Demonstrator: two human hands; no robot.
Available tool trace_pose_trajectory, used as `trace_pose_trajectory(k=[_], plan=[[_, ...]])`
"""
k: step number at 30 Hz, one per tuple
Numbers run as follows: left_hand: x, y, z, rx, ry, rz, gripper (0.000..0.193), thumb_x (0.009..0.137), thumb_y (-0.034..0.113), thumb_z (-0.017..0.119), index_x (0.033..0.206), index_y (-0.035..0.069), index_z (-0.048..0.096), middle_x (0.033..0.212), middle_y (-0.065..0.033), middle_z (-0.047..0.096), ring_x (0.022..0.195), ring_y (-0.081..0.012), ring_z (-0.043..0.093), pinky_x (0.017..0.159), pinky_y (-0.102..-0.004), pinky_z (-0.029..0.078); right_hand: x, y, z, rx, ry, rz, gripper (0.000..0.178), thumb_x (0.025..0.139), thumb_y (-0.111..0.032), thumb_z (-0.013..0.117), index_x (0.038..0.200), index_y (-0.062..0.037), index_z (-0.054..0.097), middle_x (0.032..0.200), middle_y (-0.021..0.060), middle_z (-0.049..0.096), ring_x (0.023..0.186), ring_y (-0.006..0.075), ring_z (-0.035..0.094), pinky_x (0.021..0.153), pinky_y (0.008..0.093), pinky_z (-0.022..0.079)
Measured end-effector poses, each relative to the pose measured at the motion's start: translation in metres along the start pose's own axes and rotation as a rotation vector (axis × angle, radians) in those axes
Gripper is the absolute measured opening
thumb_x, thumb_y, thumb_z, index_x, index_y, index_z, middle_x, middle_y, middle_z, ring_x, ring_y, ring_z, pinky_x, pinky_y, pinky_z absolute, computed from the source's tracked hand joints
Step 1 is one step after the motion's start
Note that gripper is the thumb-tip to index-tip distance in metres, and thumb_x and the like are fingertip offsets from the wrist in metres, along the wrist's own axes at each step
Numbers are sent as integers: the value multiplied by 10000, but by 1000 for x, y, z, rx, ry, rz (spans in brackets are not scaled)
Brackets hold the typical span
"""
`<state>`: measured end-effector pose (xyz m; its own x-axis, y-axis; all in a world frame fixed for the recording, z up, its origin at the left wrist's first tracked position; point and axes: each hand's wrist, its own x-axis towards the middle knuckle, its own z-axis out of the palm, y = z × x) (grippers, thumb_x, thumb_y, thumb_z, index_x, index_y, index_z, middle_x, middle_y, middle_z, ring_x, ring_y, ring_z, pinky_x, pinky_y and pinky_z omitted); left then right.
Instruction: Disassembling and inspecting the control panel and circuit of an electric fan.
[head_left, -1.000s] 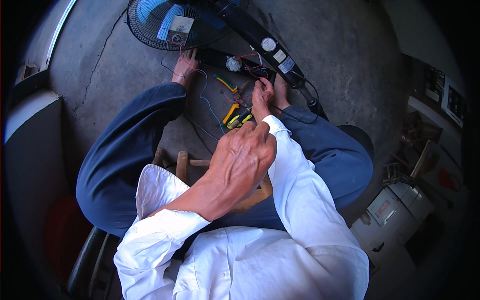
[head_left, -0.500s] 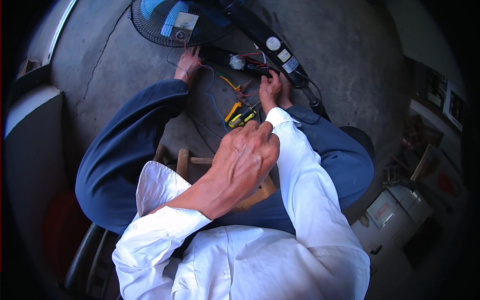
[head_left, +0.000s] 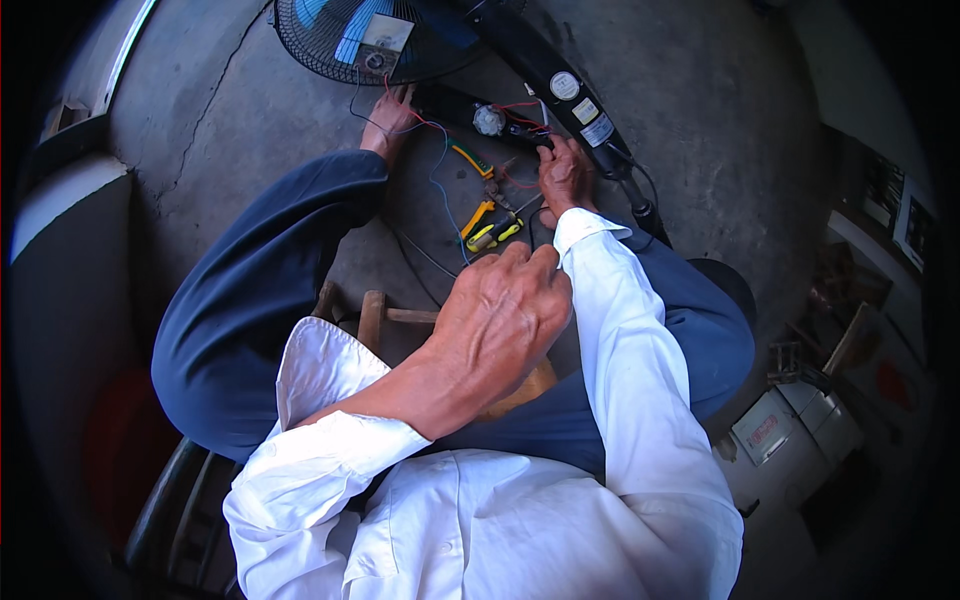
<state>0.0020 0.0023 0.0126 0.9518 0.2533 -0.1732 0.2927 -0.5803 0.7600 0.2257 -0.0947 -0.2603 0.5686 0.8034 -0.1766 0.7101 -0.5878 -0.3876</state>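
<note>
A white shirt (head_left: 410,510) fills the near part of the view, its sleeves reaching forward. The left hand (head_left: 505,305) is closest, back upward and fingers curled under; their undersides are hidden, so whether it holds anything cannot be told. Part of a wooden stool (head_left: 370,318) shows to the left of that hand, between the legs in dark blue trousers (head_left: 250,320).

Just beyond the left knuckles, a yellow-and-black screwdriver (head_left: 495,233) lies on the concrete floor (head_left: 230,130). Pliers (head_left: 491,187) with yellow-and-green handles spread wide lie next to it. A thin blue wire (head_left: 440,182) runs down past them on the left.

The right hand (head_left: 566,172) is farther out, bent fingers at the near end of a long black housing (head_left: 452,107); whether they grip it or only touch it cannot be made out. The housing lies between the two bare feet and carries a round whitish part (head_left: 489,121) and red wires (head_left: 522,104).

Beyond it slants a black fan pole (head_left: 535,70) bearing labels. Farthest is the fan guard (head_left: 315,50) over blue blades, with a whitish square box (head_left: 387,33) and round dial in front of it.
</note>
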Motion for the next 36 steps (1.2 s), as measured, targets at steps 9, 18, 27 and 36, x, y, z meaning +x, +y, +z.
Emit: trace_pose_trajectory(k=[9, 18, 27, 36], plan=[[0, 0, -1, -2, 24, 12, 157, 767, 41, 645, 897, -40, 612, 911, -165, 564, 906, -312, 616, 789, -405, 554, -1, 0, 0, 19, 41, -5, 315, 928, -191, 658, 1165, 16, 677, 1055, 215, 622, 1017, 362, 600, 869, 405, 490], [-1, 1, -3, 46, 29, 4, 167, 755, 11, 691, 907, -60, 685, 927, -168, 632, 900, -266, 649, 766, -377, 584, 3, -8, -6, 26, 2, 10, 307, 910, -192, 683, 1146, 5, 689, 1043, 200, 637, 1012, 359, 620, 860, 405, 497], [-1, 0, -2, 60, 51, 8, 155, 738, 13, 688, 874, -61, 677, 909, -164, 630, 894, -265, 652, 748, -375, 580, 3, 5, 1, 80, 36, -2, 274, 905, -160, 683, 1111, 21, 694, 1011, 206, 661, 955, 363, 636, 850, 399, 506], [-1, 1, 4, 17, 54, 20, 146, 745, 31, 649, 871, -30, 607, 900, -161, 569, 913, -318, 632, 778, -397, 551, -6, 17, -15, 107, 35, -122, 255, 880, -188, 716, 1060, -8, 722, 947, 175, 669, 903, 346, 649, 813, 405, 516]])
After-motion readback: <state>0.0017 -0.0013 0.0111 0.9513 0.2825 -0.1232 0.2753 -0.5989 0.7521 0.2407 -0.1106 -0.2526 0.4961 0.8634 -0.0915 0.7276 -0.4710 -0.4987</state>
